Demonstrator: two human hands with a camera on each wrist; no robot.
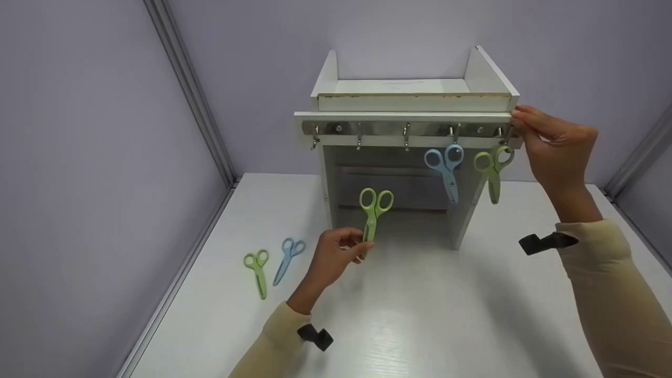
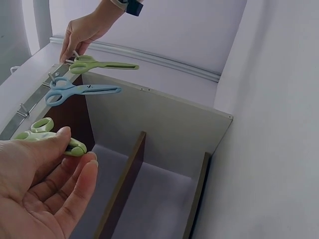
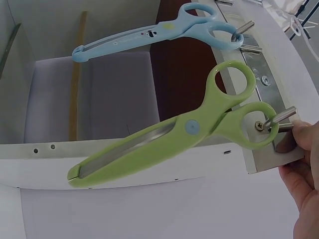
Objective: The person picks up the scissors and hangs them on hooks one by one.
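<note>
Green scissors [image 1: 374,210] stand upright in your left hand [image 1: 336,254], pinched at the blade end, loops up, in front of the shelf [image 1: 409,105] and below its hooks [image 1: 405,135]. Your right hand [image 1: 551,147] grips the rail end beside the hung green pair [image 1: 493,168]; a blue pair [image 1: 446,168] hangs next to it. I judge you are in the hanging step: next, lift one loop over a free hook.

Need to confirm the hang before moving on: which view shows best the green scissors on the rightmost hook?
Right wrist: the hung green scissors fill the frame, one handle ring over the hook. The head view shows them small beside the right hand; the left wrist view shows them far off.
</note>
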